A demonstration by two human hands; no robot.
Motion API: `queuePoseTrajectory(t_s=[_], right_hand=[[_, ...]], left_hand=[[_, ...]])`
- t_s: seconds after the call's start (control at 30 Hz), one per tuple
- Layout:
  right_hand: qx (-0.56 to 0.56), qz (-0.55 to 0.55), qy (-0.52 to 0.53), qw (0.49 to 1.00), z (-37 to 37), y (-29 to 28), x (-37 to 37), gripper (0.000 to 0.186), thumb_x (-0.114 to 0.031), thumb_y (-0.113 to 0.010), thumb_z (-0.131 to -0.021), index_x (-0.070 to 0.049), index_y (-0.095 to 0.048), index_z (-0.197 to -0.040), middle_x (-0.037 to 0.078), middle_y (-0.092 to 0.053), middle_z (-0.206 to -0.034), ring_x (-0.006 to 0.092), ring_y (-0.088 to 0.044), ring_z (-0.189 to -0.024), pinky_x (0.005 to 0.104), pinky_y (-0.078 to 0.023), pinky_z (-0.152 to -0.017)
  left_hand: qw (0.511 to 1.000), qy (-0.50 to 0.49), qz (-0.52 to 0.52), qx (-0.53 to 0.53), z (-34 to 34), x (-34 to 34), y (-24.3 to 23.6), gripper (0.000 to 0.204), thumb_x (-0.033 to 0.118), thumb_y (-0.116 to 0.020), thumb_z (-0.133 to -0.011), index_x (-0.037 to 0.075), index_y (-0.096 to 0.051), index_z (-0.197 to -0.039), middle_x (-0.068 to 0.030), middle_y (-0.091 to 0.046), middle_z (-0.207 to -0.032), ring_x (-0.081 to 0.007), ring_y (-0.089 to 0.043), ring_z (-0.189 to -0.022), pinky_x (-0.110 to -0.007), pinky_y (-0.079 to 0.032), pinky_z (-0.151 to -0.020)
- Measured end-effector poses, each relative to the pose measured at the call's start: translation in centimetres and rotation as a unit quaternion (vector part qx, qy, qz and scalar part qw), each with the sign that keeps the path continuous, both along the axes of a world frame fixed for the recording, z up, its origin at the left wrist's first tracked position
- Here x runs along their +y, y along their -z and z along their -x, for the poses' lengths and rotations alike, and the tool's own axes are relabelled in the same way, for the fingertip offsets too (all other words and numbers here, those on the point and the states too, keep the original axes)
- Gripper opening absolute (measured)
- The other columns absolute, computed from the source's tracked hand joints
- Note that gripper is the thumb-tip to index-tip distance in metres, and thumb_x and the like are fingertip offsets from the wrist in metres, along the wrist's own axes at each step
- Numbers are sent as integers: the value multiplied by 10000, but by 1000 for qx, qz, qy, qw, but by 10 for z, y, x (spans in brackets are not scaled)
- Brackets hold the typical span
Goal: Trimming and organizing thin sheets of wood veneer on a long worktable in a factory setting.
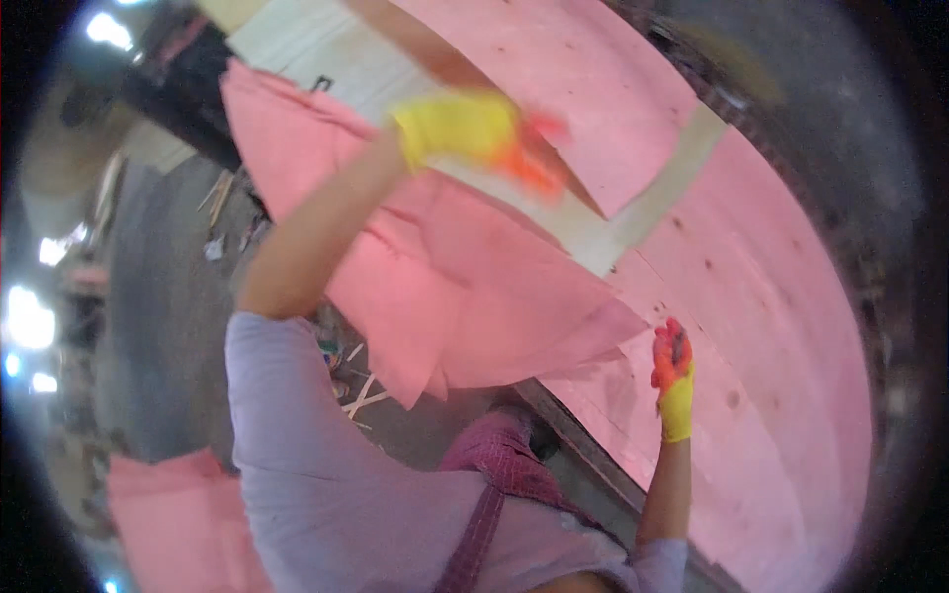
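Observation:
My left hand [479, 133], in a yellow glove with orange fingers, is over a pile of loose pink sheets [445, 287]. Motion smears its fingers, so I cannot see whether they hold anything. Lower right, my right hand [673, 364] wears the same kind of glove. Its fingers are curled together beside the pointed corner of the pink pile; what is in them, if anything, is hidden. Under both hands spreads a broad pink wood veneer surface [761, 326] with small dark knots. A pale wood strip [677, 173] lies across it.
A pale board [321, 49] lies at the far left of the work surface. More pink sheets [188, 519] are at the lower left. Thin wood scraps [366, 400] litter the grey floor [158, 287]. A dark edge [583, 435] runs along the near side of the work surface.

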State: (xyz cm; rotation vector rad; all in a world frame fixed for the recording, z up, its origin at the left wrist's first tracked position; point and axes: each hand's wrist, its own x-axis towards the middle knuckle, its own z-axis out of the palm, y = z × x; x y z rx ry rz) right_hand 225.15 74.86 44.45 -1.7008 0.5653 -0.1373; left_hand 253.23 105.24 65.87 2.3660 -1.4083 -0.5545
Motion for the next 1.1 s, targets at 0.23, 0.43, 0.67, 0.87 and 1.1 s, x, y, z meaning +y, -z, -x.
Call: queuePoseTrajectory(t_s=[0.23, 0.43, 0.67, 0.87, 1.1], right_hand=[[16, -152, -73, 986, 19, 51, 7, 483, -338, -452, -930, -53, -427, -1319, 101, -537, -1259, 77, -396, -465, 203, -356, -435], [-20, -101, -211, 972, 21, 35, 8, 567, -471, -392, -940, -70, -404, -1340, 121, -487, -1312, 67, -390, -480, 214, -356, -440], [11, -257, -250, 933, 10, 19, 0, 512, -472, -412, -934, -71, -457, -1249, 117, -546, -1215, 108, -408, -474, 256, -344, -416], [34, -294, -193, 936, 24, 25, 6, 575, -529, -445, -897, -39, -535, -1185, 30, -499, -621, 117, -411, -474, 248, -341, -447], [-80, 56, -423, 901, 34, 106, -37, 495, -463, -424, -932, -1, -545, -1060, 82, -555, -725, 142, -495, -510, 284, -391, -467]], left_hand=[[952, -168, -86, -240, 110, 36, 63, 344, 201, -659, -675, 141, -616, -1011, -82, -634, -913, -270, -584, -908, -403, -420, -799], [956, -185, -63, -218, 137, 35, 41, 113, 78, -599, -653, 131, -587, -753, -65, -603, -801, -263, -585, -845, -404, -390, -798], [941, -211, -82, -250, 164, 35, 29, 232, 60, -609, -614, 166, -633, -819, -17, -617, -865, -228, -553, -995, -439, -262, -1050], [935, -211, -30, -283, 178, 38, 48, 276, 99, -631, -604, 147, -656, -874, -15, -621, -894, -221, -545, -1021, -442, -220, -1093], [938, -164, 53, -302, 146, 35, 66, 311, 108, -636, -583, 120, -660, -894, -42, -627, -921, -246, -536, -1030, -440, -234, -1094]])
